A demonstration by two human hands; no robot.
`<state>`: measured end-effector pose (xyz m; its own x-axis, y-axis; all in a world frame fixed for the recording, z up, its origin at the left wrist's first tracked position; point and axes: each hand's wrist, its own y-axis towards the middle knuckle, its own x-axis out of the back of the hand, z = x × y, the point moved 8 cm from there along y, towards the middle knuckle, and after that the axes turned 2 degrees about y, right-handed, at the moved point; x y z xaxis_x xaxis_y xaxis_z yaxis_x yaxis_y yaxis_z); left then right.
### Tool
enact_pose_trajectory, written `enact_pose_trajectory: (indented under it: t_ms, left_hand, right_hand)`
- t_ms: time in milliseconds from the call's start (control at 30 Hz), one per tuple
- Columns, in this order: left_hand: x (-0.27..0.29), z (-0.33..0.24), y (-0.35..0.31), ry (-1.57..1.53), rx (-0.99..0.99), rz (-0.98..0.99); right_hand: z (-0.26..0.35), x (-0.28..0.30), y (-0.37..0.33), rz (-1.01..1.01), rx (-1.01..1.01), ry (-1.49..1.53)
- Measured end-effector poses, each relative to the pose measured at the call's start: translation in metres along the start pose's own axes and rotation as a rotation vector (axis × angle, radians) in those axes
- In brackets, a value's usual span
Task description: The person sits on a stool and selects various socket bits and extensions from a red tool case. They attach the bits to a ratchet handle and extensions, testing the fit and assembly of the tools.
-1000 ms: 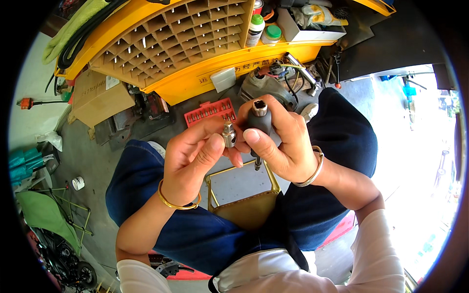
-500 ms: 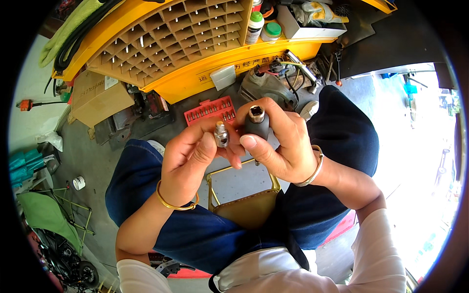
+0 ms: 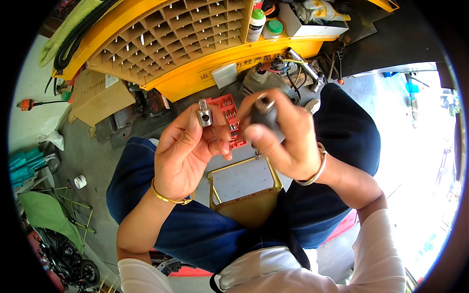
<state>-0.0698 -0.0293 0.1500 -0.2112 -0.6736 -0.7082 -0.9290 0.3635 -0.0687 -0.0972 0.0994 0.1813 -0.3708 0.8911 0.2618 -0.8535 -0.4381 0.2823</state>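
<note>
My left hand pinches a small shiny socket adapter between thumb and forefinger. Its square peg points up, and a round hole shows in its side. Opposite it, my right hand grips a dark-handled tool with a metal socket end facing up. Motion blurs this tool and the fingers round it. The adapter and the tool are apart, held above my lap. Beyond them on the floor lies a red bit case with several metal bits, partly covered by my hands.
A gold-framed stool stands between my knees. Ahead is a yellow bench with a cardboard divider grid, bottles and a white box. A cardboard box sits at the left, and a grey machine beyond my right hand.
My left hand has moved left and up with the adapter, which now stands more upright. My right hand has shifted slightly right with the tool, and the gap between the hands has widened.
</note>
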Motion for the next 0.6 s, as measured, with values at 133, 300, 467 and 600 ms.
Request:
enact_pose_trajectory:
  t_ms: [133, 300, 467, 600]
  left_hand:
    - [0.001, -0.001, 0.002, 0.041, 0.001, -0.028]
    - [0.004, -0.002, 0.001, 0.074, -0.001, -0.043]
    - [0.003, -0.003, 0.0, 0.178, -0.028, -0.063]
    - [0.001, -0.009, 0.0, 0.35, -0.105, -0.059]
  right_hand:
    - [-0.007, 0.03, 0.012, -0.245, -0.178, 0.189]
    - [-0.043, 0.047, 0.016, -0.335, -0.41, 0.684]
    - [-0.065, 0.029, 0.008, -0.253, -0.579, 1.29]
    - [-0.064, 0.02, 0.006, -0.282, -0.652, 1.262]
